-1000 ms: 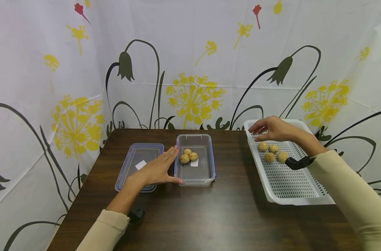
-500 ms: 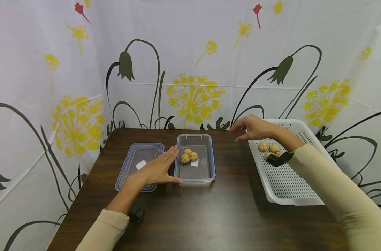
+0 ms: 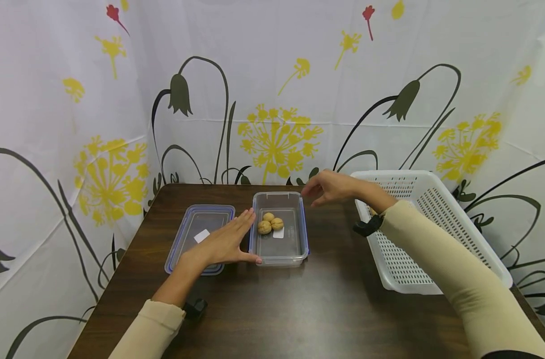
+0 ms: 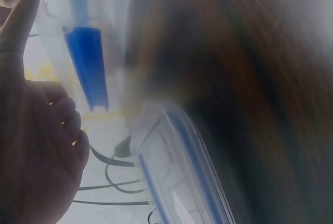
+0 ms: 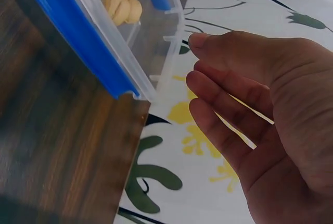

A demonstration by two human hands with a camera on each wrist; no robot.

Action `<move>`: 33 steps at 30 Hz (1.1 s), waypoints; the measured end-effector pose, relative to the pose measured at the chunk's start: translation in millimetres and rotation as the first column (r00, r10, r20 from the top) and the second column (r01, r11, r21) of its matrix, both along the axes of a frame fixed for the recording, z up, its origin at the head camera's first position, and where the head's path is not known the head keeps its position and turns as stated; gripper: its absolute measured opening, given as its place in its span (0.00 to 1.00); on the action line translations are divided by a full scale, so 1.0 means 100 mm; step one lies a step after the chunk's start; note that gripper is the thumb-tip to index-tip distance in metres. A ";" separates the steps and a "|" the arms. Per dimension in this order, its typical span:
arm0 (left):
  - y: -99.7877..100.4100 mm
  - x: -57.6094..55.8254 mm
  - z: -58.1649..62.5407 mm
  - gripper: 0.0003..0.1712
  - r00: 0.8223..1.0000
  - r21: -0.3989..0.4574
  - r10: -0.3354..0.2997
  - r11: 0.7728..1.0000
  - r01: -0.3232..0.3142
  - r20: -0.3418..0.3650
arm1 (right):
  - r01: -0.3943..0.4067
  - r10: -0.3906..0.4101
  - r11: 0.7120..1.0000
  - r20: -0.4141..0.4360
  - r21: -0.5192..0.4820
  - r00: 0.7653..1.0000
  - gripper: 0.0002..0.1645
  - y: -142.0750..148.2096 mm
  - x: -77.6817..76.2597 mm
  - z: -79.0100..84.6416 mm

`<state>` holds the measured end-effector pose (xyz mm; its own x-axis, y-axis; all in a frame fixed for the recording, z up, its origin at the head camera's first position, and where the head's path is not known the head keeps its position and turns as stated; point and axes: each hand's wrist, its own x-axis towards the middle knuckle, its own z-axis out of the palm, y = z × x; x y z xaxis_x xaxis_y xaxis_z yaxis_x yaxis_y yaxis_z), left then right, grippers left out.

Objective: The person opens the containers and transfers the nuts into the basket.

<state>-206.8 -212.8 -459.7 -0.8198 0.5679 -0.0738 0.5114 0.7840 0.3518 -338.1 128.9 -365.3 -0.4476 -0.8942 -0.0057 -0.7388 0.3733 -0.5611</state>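
A clear plastic food container point(image 3: 287, 249) with blue side clips stands mid-table, and three walnuts point(image 3: 264, 227) lie together inside it, left of centre. My left hand point(image 3: 223, 244) rests along its left side, fingers extended toward the far edge and thumb at the near left corner; it partly covers the container's lid point(image 3: 182, 249). My right hand point(image 3: 328, 188) hovers just past the container's far right corner. In the right wrist view its fingers point(image 5: 221, 125) are loosely bent, thumb apart from them, and nothing shows between them.
A white perforated plastic basket point(image 3: 407, 285) stands at the right of the dark wooden table point(image 3: 321, 309). The right forearm crosses over it and hides most of the walnuts inside. A flower-printed curtain point(image 3: 272, 60) hangs directly behind the table.
My right hand has moved left from above the walnuts in the basket to the container's far right corner. The left hand, the container and its walnuts have stayed put.
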 end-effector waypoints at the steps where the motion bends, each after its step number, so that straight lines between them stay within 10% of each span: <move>1: 0.00 0.00 0.00 0.74 1.000 0.000 0.001 1.000 -0.001 0.003 | -0.013 0.013 1.000 0.000 0.002 1.000 0.20 -0.03 -0.02 -0.02; 33: -0.01 0.00 0.00 0.74 1.000 0.009 0.000 1.000 0.000 0.009 | -0.027 0.020 0.984 0.038 0.175 0.999 0.22 -0.81 -0.09 -0.60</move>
